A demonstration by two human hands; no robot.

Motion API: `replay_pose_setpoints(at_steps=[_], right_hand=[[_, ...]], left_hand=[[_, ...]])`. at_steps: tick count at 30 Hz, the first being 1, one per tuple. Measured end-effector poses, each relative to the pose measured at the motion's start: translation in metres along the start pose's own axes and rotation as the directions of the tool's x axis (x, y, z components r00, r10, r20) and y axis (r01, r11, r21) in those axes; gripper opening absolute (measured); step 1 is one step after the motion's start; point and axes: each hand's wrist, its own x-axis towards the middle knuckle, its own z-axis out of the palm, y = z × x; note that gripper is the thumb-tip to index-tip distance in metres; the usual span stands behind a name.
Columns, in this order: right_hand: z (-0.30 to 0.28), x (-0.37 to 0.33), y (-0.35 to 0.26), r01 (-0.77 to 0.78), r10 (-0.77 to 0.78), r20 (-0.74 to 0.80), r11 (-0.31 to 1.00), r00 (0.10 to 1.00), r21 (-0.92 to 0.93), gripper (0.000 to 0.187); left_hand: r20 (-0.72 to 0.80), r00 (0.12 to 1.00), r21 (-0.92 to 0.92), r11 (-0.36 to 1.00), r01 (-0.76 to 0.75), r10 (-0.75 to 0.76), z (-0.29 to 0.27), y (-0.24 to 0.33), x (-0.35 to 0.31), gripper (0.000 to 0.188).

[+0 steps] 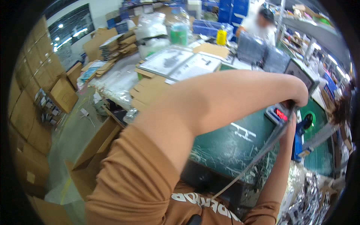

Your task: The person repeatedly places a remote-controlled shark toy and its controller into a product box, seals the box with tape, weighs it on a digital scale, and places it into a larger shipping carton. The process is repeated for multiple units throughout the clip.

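Observation:
My left arm reaches across the view to the right. At its end my left hand (299, 92) bends down, closed at the top of a thin grey sheet (268, 142), its fingers mostly hidden. The sheet shows nearly edge-on and slants back toward my shirt; its kind is unclear. Lower down, my right hand (291, 122) grips the same sheet near its far end, fingers partly covered. Just beyond sits a small scale (273, 113) with a lit red display. To the right of it stands a blue tape dispenser (297, 144) beside a green ring (309, 122).
Green table top (221, 150) bears pale scraps. Flat cardboard (150, 90) and framed white panels (172, 62) lie behind my left arm. An open carton (95, 153) stands at left. Shiny silvery packaging (307, 198) is piled at lower right. A person (258, 28) is across the table.

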Motion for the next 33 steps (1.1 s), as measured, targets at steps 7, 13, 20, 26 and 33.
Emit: replay_pose_setpoints(at_steps=[7, 13, 20, 26, 33], right_hand=[[-0.017, -0.006, -0.021, -0.108, 0.15, 0.219, 0.976, 0.964, -0.191, 0.043], [0.023, 0.0, -0.007, -0.094, 0.109, 0.114, 0.988, 0.988, -0.122, 0.049], [-0.002, -0.022, -0.031, -0.13, 0.187, 0.088, 0.888, 0.979, -0.441, 0.051], [0.03, -0.074, -0.007, -0.065, 0.183, -0.008, 0.308, 0.983, -0.949, 0.05], [0.013, -0.03, 0.001, 0.037, -0.036, 0.01, 0.892, 0.999, -0.45, 0.045]], left_hand=[[0.171, 0.877, -0.954, 0.146, 0.261, -0.449, 0.026, 0.014, -0.029, 0.028], [0.105, 0.92, -0.968, 0.172, 0.181, -0.378, 0.025, -0.02, -0.033, 0.042], [-0.008, 0.921, -0.747, 0.614, 0.253, -0.389, 0.07, -0.032, -0.031, 0.06], [0.217, 0.776, -0.804, 0.343, 0.486, -0.592, 0.22, 0.006, -0.055, 0.081], [-0.119, 0.833, -0.71, 0.633, 0.309, -0.54, 0.087, -0.028, -0.061, 0.049]])
